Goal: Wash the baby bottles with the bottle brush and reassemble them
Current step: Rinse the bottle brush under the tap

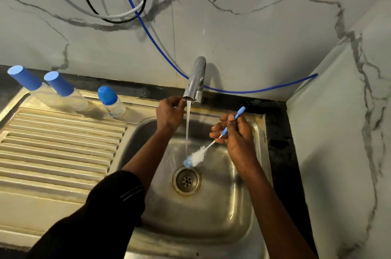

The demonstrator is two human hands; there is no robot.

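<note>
The person's right hand (234,132) is clenched around the blue handle of the bottle brush (198,156). The handle's end sticks up past the thumb, and the wire stem slants down and away to the left of the hand. The white bristle head, with its blue tip, hangs low in the sink (211,227), below and left of that hand and just above the drain (186,180).

The left hand (170,114) is up at the tap (195,79), its fingers curled at the mouth of the spout and touching it. A stream of water (187,125) falls just to the right of this hand, between the two hands, and lands beside the bristles; I cannot tell whether it strikes them.

Three baby bottles stand well off to the left of the left hand, along the back edge of the ribbed drainboard (63,153). The far bottle (31,84) and the middle bottle (63,91) wear tall blue caps. The near bottle (111,101), shorter with a rounded blue cap, is the closest to the left hand. All three are clear-bodied and capped.
</note>
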